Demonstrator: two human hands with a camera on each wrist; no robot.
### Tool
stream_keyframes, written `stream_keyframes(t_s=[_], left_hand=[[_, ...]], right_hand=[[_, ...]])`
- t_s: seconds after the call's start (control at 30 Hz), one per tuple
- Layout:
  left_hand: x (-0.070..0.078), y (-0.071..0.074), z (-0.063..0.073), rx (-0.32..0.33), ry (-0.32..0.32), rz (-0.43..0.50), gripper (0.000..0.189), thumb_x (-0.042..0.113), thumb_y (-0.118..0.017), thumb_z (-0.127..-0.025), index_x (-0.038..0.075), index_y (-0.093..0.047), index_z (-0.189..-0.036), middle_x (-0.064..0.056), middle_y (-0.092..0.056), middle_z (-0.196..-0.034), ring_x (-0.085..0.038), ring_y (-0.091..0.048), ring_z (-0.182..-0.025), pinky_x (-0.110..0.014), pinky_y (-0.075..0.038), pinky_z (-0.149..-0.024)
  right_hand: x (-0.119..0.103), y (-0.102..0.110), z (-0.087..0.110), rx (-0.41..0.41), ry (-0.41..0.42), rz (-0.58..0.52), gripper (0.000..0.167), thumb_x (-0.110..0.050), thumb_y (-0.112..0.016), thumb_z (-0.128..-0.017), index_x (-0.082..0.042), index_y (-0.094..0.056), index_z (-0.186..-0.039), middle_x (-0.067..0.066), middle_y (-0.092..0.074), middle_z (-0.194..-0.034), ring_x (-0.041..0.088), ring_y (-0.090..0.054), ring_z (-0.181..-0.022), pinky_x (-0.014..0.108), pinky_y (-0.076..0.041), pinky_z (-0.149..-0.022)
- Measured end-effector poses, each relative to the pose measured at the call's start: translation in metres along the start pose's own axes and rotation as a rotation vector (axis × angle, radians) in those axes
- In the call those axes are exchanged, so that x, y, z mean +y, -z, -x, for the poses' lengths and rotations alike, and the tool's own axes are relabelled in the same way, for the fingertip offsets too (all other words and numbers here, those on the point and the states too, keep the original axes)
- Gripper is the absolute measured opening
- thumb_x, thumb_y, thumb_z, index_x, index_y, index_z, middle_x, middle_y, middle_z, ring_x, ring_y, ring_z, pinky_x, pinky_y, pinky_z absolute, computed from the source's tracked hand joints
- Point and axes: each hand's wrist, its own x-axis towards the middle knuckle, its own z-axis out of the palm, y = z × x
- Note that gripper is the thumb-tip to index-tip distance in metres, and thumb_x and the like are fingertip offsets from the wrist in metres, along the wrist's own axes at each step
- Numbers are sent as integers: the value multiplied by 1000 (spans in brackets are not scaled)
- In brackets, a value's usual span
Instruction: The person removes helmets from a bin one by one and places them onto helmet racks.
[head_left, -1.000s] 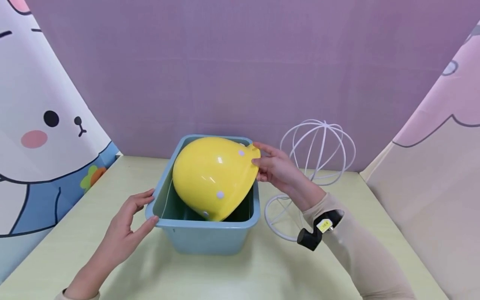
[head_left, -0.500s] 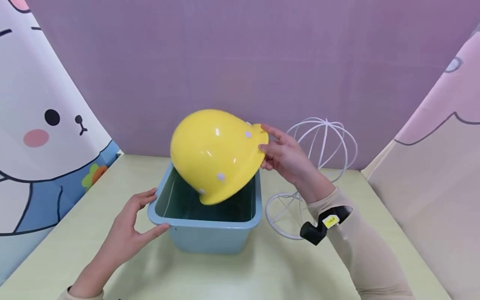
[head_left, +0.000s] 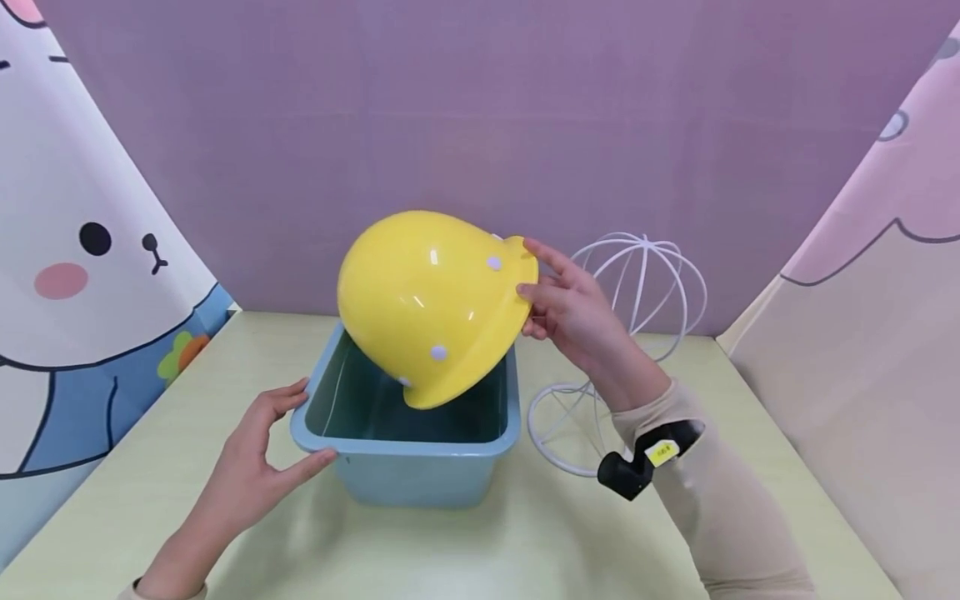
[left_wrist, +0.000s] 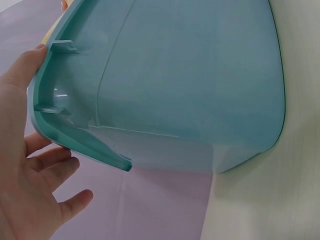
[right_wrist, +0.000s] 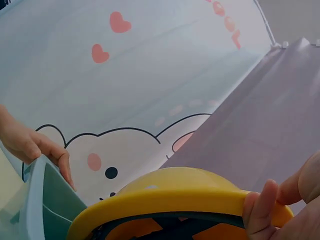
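Left hand (head_left: 251,471) holds bin rim (head_left: 427,449); right hand (head_left: 579,321) pinches helmet brim (head_left: 493,348) above opening (head_left: 371,417).

Tub (head_left: 420,479): on table (head_left: 457,557), left of the wire stand (head_left: 646,242). Hard hat (head_left: 427,300): above the tub, its lower brim over the opening. Left hand (head_left: 253,462): at the tub's left front corner. Right hand (head_left: 581,317): at the hat's right brim, partly before the stand. Backdrop (head_left: 480,125): behind all. Printed cloths: one left (head_left: 97,292), one right (head_left: 877,317) of the table.
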Motion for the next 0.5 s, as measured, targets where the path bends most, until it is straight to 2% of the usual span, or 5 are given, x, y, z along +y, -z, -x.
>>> stream_keyframes(t_s=[0.23, 0.5], left_hand=[[0, 0, 0, -2, 5, 0, 70, 19, -88, -77, 3, -49, -133, -20, -46, -145, -45, -43, -130, -75, -39, -93], [-2, 0, 1, 12, -2, -3, 72, 19, -88, -76, 3, -48, -133, -19, -47, -145, -45, -42, -131, -76, -38, -93]], right_hand=[[-4, 3, 2, 62, 72, -123, 61, 7, -47, -99, -10, -29, -155, 8, -68, -100, 14, -62, -57, 16, -49, -51], [-16, 6, 9, 142, 163, -186, 58, 11, -45, -97, -10, -34, -151, 4, -63, -86, 13, -55, -50, 15, -43, -46]])
